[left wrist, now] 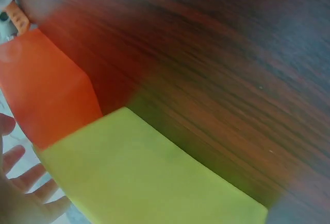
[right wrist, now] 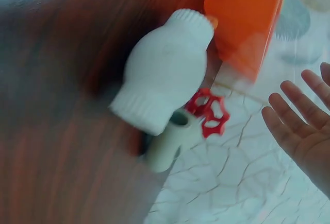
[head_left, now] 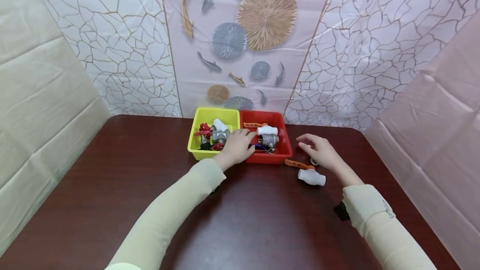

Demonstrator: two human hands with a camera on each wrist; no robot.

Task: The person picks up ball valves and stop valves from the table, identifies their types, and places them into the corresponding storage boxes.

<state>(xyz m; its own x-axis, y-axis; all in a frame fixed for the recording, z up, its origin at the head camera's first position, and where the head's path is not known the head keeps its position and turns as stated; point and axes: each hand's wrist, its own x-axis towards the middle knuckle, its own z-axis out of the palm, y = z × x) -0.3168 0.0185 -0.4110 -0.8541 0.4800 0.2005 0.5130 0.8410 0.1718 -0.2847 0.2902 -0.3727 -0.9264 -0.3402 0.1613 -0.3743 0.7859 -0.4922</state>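
My left hand [head_left: 237, 147] is over the near side of the yellow bin [head_left: 192, 147] and the red bin [head_left: 286, 147], where they meet. Its fingers [left wrist: 31, 177] look loosely extended, with nothing seen between them. To the right of the red bin, my right hand [head_left: 320, 150] hovers with relaxed, parted fingers [right wrist: 294, 116] and holds nothing. Just below it on the table lies a white ball valve [head_left: 312, 177] with an orange lever handle [head_left: 298, 164]. Behind that valve, the right wrist view has a pale valve [right wrist: 172, 141] with a red handwheel [right wrist: 210, 112], mostly covered by my hand in the head view.
Inside the yellow bin are metal valves [head_left: 220, 136], a red-handled valve [head_left: 203, 130] and a white fitting [head_left: 219, 125]. The red bin holds a white valve [head_left: 267, 130], a metal valve [head_left: 268, 140] and an orange handle [head_left: 253, 125]. Patterned cloth walls enclose the dark table [head_left: 112, 178].
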